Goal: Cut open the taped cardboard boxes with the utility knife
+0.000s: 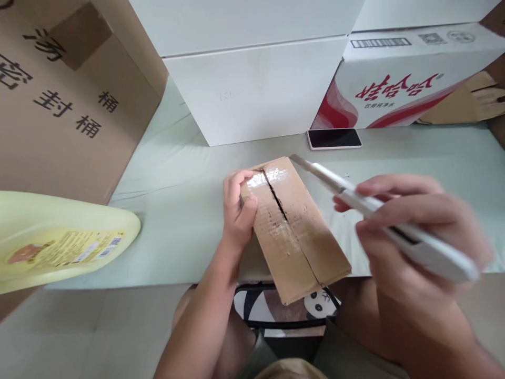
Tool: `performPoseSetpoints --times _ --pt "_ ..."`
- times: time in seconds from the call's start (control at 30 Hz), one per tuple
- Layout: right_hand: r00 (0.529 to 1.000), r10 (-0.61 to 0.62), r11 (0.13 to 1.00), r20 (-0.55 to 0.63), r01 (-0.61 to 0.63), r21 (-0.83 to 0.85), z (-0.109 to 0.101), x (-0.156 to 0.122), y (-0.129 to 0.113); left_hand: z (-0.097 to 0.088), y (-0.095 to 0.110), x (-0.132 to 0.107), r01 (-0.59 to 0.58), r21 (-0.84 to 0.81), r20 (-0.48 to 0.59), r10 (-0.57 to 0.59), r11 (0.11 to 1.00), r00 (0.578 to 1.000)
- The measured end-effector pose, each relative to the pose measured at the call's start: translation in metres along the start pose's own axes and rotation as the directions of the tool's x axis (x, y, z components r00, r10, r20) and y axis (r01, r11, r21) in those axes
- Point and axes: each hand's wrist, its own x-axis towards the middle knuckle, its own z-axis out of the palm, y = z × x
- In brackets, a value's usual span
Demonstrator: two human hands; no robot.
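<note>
A small brown cardboard box (300,226) lies at the front edge of the table, its near end overhanging. Clear tape covers parts of its top, and the seam between the flaps gapes dark along the far half. My left hand (239,208) grips the box's far left corner, thumb on top. Above the table to the right, my right hand (410,226) holds a white box cutter (365,202), slightly blurred. The blade is out and points up and left, its tip close to the box's far right corner; whether they touch I cannot tell.
A pale yellow jug (71,242) lies at the left, before a large brown carton (79,121). White cartons (252,95) and a red-and-white carton (394,89) stand at the back. A phone (334,139) lies before them. A panda-print item (272,305) is below the table edge.
</note>
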Motion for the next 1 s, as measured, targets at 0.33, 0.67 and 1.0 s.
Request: performPoseSetpoints --times 0.33,0.67,1.0 --pt "0.979 -0.132 0.983 0.153 0.149 -0.106 0.026 0.006 -0.004 0.001 0.006 -0.001 0.002 0.003 0.024 -0.002 1.000 1.000" --pt "0.967 -0.088 0.991 0.239 0.109 -0.077 0.029 0.005 0.004 0.002 0.004 -0.001 0.001 0.020 0.026 -0.001 1.000 1.000" --pt "0.941 -0.149 0.963 0.305 0.207 -0.170 0.032 0.006 0.000 0.005 0.003 -0.003 0.067 -0.037 0.023 -0.066 0.997 0.998"
